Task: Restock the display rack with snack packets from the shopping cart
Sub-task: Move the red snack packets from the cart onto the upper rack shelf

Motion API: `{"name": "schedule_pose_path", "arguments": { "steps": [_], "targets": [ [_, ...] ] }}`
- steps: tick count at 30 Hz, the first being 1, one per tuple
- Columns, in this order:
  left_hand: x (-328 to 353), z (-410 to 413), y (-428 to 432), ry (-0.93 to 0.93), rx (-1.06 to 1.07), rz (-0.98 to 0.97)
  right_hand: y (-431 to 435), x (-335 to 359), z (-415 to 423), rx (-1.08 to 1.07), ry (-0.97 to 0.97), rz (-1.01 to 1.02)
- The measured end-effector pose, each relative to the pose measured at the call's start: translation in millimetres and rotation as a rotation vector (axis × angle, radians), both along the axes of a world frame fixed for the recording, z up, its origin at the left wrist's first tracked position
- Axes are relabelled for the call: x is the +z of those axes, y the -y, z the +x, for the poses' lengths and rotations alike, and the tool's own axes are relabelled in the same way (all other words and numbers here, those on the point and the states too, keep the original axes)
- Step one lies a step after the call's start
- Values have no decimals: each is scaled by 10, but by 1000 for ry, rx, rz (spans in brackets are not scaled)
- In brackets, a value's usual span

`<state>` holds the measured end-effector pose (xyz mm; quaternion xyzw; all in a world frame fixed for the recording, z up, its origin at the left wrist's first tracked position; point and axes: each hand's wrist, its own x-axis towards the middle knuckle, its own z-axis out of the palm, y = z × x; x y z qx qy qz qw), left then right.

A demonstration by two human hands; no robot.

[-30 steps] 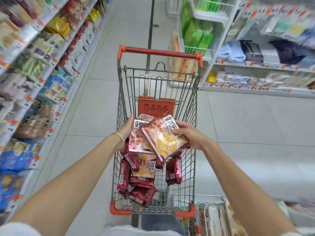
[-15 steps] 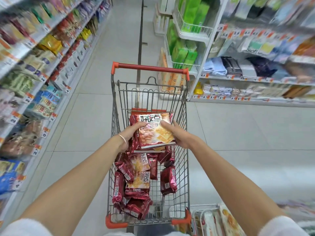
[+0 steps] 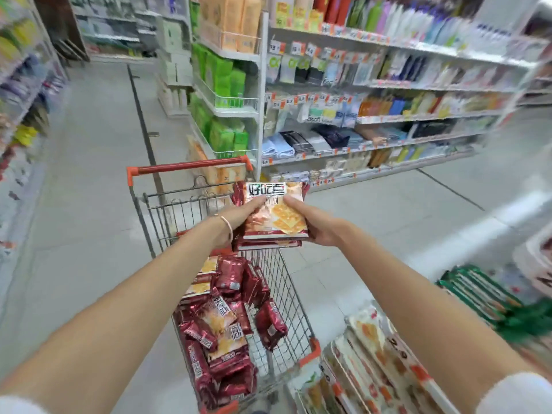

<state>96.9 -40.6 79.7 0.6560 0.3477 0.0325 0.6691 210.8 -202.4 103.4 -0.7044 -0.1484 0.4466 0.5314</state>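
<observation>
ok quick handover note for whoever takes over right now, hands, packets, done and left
Left hand: grip on the left edge of the held stack of snack packets.
Right hand: grip on its right edge.
Stack is up above the shopping cart, not yet on the display rack at lower right.
Done: one stack lifted out.
Left: shelve it, then move the many red packets lying in the cart.

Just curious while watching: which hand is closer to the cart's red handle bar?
Left. The left hand grips the packet stack on its left edge, just below the handle bar's right end in view; the right hand grips the right edge, out beyond the cart's side.
</observation>
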Motion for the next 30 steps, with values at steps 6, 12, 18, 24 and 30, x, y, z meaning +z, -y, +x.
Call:
{"name": "schedule_pose_path", "arguments": {
  "steps": [6,12,18,24,30],
  "targets": [
    [842,438,819,155,-273,118,1245,987,-341,-290,176,64],
    [1743,748,2224,296,-605,170,2646,1743,-767,-618,329,135],
    [2333,832,3666,396,-845,259,3899,2172,-1133,-876,428,196],
    [2586,1096,4892,644,-945,389,4972,2379,-1095,-1016,488,264],
    [2501,1546,5585,496,-967,911,5857,2154,-560,-1016,434,123]
  ]
}}
